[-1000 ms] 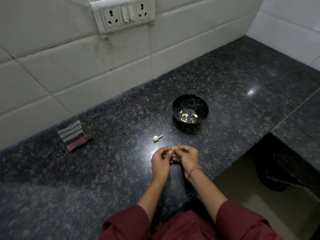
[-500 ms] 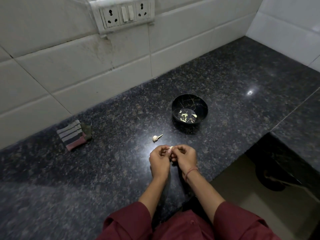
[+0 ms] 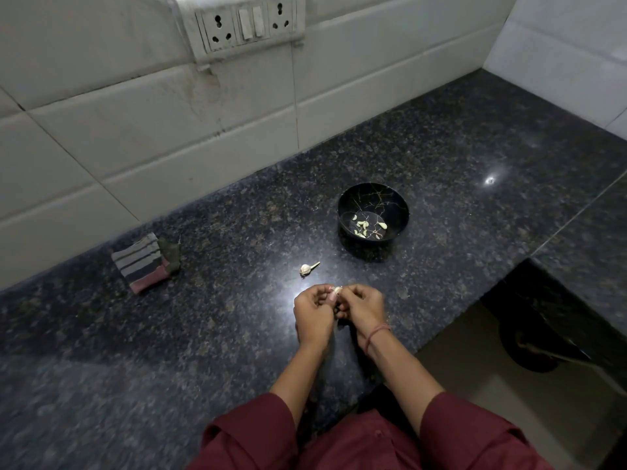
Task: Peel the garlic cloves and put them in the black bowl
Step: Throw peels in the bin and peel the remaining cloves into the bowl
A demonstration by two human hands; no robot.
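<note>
A pale garlic clove is pinched between the fingertips of my left hand and my right hand, which meet just above the dark granite counter. The black bowl with thin gold lines stands beyond my hands, slightly right, and holds several peeled cloves. A small remnant of the garlic bulb with its stem lies on the counter between the bowl and my hands.
A folded striped cloth lies at the left near the white tiled wall. A switch and socket plate is on the wall. The counter edge drops to the floor at the lower right.
My hands stay together on the clove; the fingers have shifted slightly and more of the clove shows at the fingertips. Bowl and bulb remnant have not moved.
</note>
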